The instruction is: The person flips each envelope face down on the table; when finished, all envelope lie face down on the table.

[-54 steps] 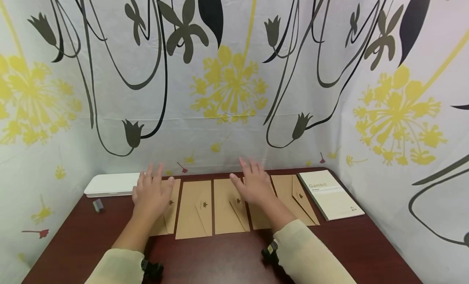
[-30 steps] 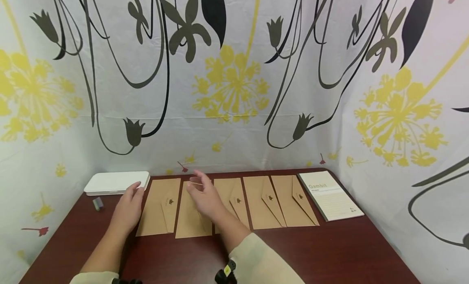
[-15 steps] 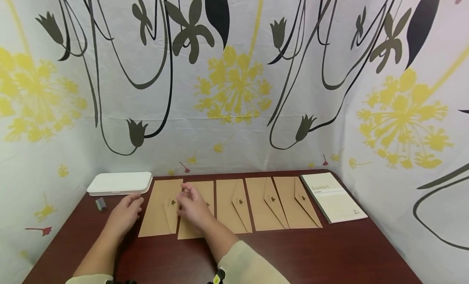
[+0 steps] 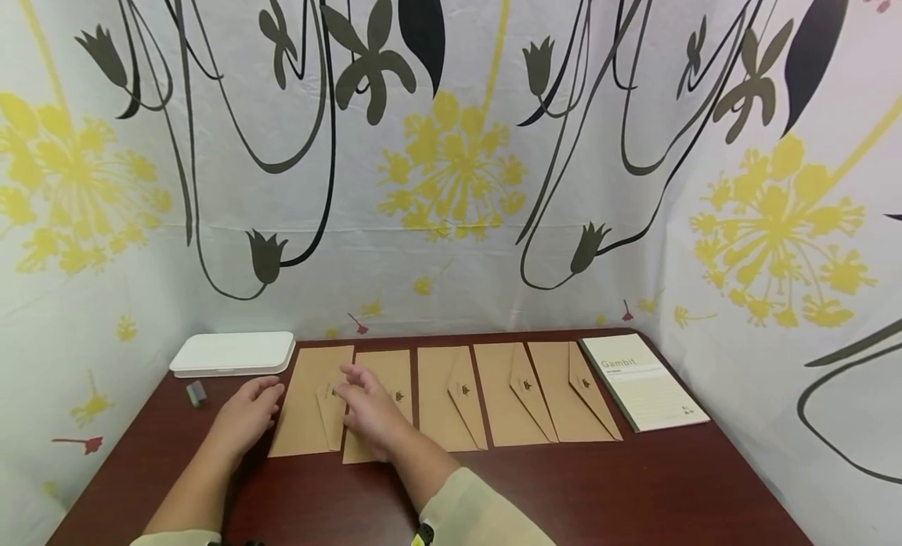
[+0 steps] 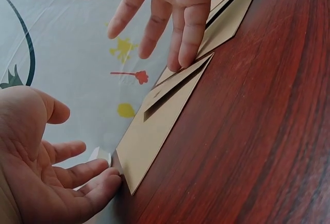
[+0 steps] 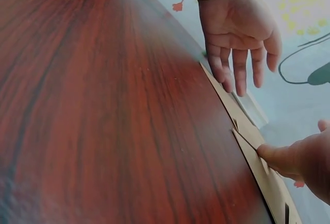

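My left hand [image 4: 245, 418] is at the left edge of the leftmost brown paper envelope [image 4: 304, 401], fingers loosely bent and holding nothing. In the left wrist view, the left fingertips [image 5: 114, 175] come right up to that envelope's end, palm facing in. My right hand [image 4: 372, 410] hangs over the second envelope [image 4: 389, 364] and partly covers it. Its fingers point left toward the flap of the leftmost envelope. The left wrist view has the right hand's fingers fairly straight, tips close to the flap side. Both hands face each other across the leftmost envelope.
Three more brown envelopes with crown-marked flaps, including a middle one [image 4: 438, 405], continue the row rightward. A cream "Gambit" notepad [image 4: 644, 381] ends it. At the back left lie a white flat case [image 4: 232, 352] and a small grey eraser-like block [image 4: 196, 393]. Patterned cloth [image 4: 451, 287] stands behind.
Both hands have moved left, from over the row to around the leftmost envelope. Over the last half second the left hand shifted slightly right and the right hand stayed nearly in place.
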